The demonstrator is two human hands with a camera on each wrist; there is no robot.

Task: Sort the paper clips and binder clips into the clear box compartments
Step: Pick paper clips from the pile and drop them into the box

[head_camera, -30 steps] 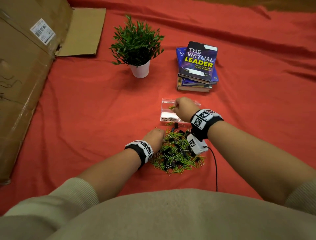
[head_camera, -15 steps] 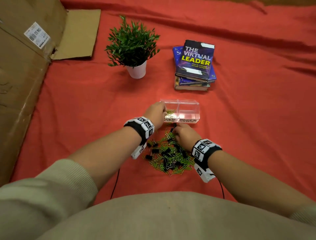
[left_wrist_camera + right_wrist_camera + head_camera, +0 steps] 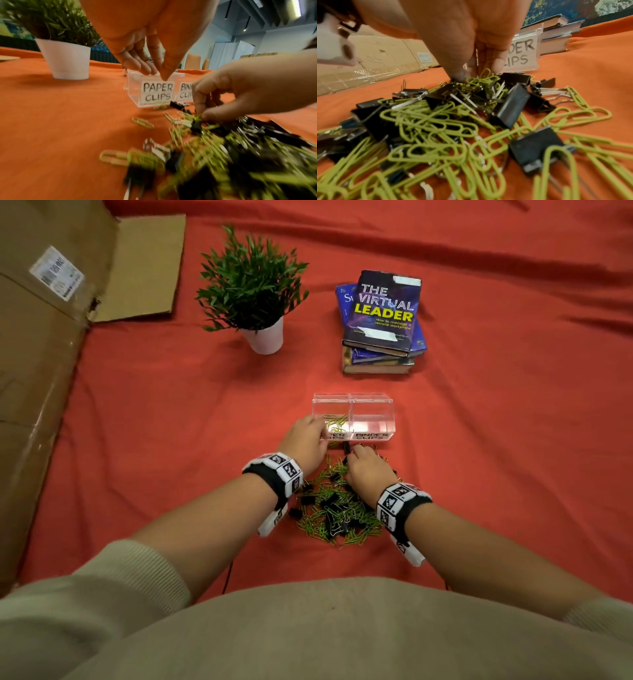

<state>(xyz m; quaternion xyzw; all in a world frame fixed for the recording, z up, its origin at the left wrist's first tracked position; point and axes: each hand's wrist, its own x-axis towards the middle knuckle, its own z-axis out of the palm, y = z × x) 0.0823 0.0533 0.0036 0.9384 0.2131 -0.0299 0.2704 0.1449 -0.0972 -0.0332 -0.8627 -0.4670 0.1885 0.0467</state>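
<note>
Left hand (image 3: 306, 440) with fingers relaxed over clear two-compartment plastic box (image 3: 373, 405), right hand (image 3: 364, 472) fingers pinching into pile of green paper clips and black binder clips (image 3: 334, 508), red-clothed table (image 3: 171, 405).

Office: books (image 3: 380, 316), potted plant (image 3: 255, 289), chairs (image 3: 193, 60)

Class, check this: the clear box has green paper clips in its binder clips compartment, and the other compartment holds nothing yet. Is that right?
One thing is wrong: the green paper clips lie in the clear box's compartment labelled paper clips, on the left. The binder clips compartment is the one that holds nothing yet. The head view shows it.
</note>
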